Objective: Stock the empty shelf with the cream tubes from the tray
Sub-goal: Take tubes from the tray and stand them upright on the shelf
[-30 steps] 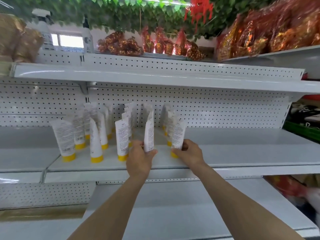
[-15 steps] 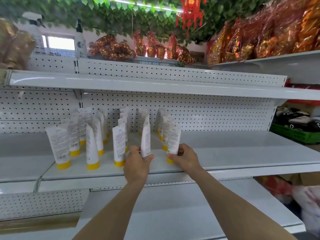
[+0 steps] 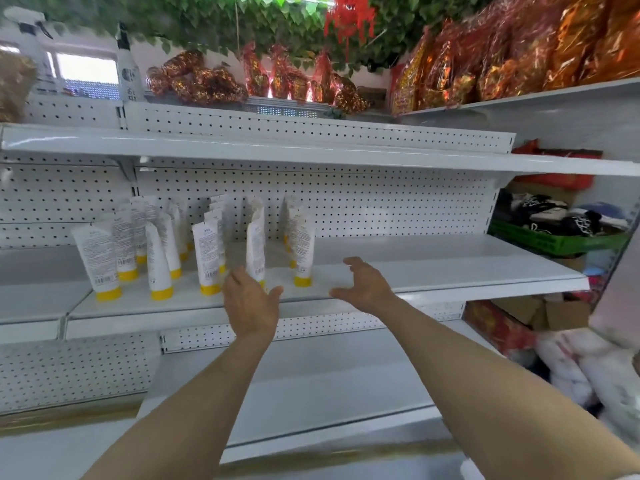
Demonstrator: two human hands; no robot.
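Several white cream tubes with yellow caps stand cap-down in rows on the white middle shelf (image 3: 450, 271). The front tubes include one at the far left (image 3: 98, 261), one in the middle (image 3: 256, 251) and one at the right (image 3: 303, 252). My left hand (image 3: 251, 303) hovers just in front of the middle tube, fingers spread, holding nothing. Just right of the right-hand tube, my right hand (image 3: 363, 285) is open and apart from it. No tray is in view.
A bare white shelf (image 3: 311, 386) lies below, another (image 3: 277, 152) above. Red and gold wrapped packs (image 3: 519, 64) fill the top right shelf. A green crate (image 3: 554, 240) with dark items and cardboard boxes (image 3: 554, 313) sit to the right.
Both hands have let go of the tubes they gripped and pulled back, fingers spread. The two tubes stay standing at the shelf front. The view has shifted right.
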